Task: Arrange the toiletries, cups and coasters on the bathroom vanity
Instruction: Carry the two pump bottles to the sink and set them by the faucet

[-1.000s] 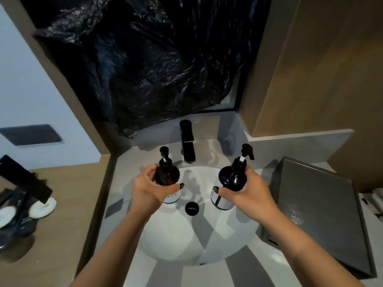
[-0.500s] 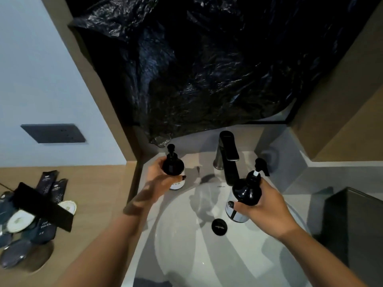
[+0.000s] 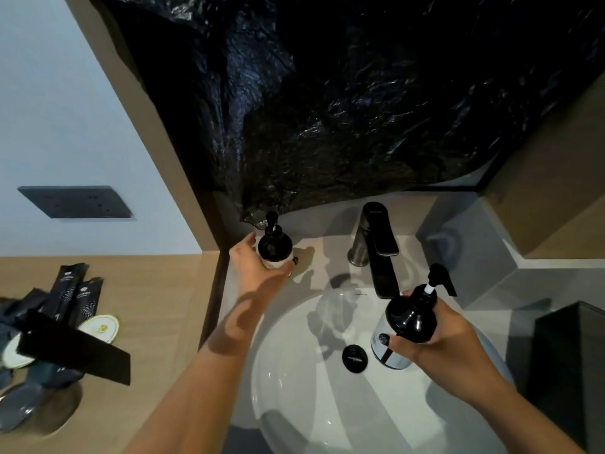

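My left hand grips a dark pump bottle with a white label, upright at the back left corner of the grey vanity top, left of the faucet. A second dark pump bottle is in my right hand, held tilted over the right side of the white basin. On the wooden counter at the left lie several dark sachets, a round white coaster and a black flat box.
A dark faucet stands behind the basin, whose black drain plug sits at its middle. Black plastic sheeting covers the mirror. A dark tray lies at the right. A dark wall socket plate is on the left wall.
My left hand has carried its bottle from over the basin back and left to the vanity's rear corner. The right hand has kept its bottle over the basin's right side. The view shifted left.
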